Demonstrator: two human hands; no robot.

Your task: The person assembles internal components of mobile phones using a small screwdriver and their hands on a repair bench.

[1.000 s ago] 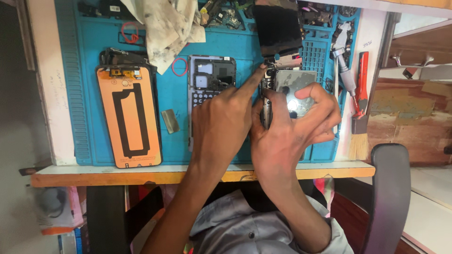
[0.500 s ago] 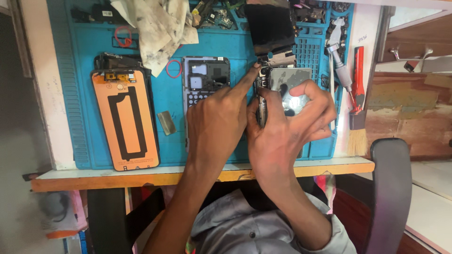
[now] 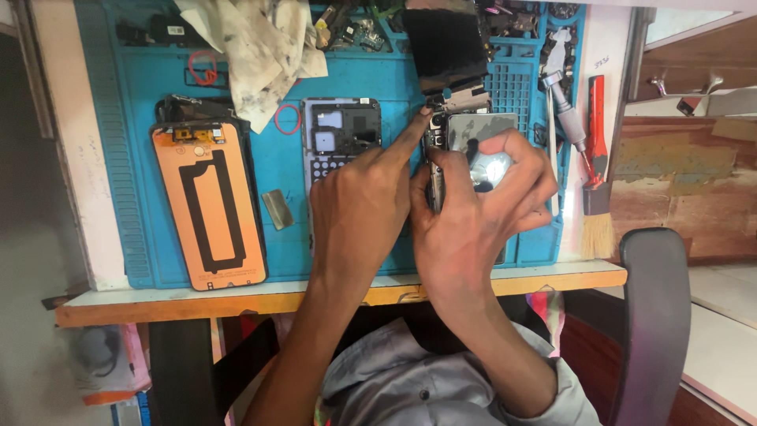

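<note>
Blue silicone mat [image 3: 284,170] covers most of the bench, and both my hands work over its right half. My right hand [image 3: 465,229] wraps around a phone body [image 3: 481,146] with a shiny grey back, thumb and fingers closed on its edges, holding it just above the mat. My left hand [image 3: 359,213] holds nothing; its fingers are curled, with the index finger stretched out so that its tip presses the phone's top left corner, beside the camera area. Just left of my hands lies an opened phone frame [image 3: 341,134] with its grey inner plate showing. Farther left, an orange-backed screen panel [image 3: 209,205] rests flat on the mat, and a stained cloth [image 3: 252,47] sits above it. A dark screen [image 3: 445,39] lies just beyond the phone. Off the mat's right edge, a red-handled brush [image 3: 598,158] lies beside a metal screwdriver [image 3: 564,110].
</note>
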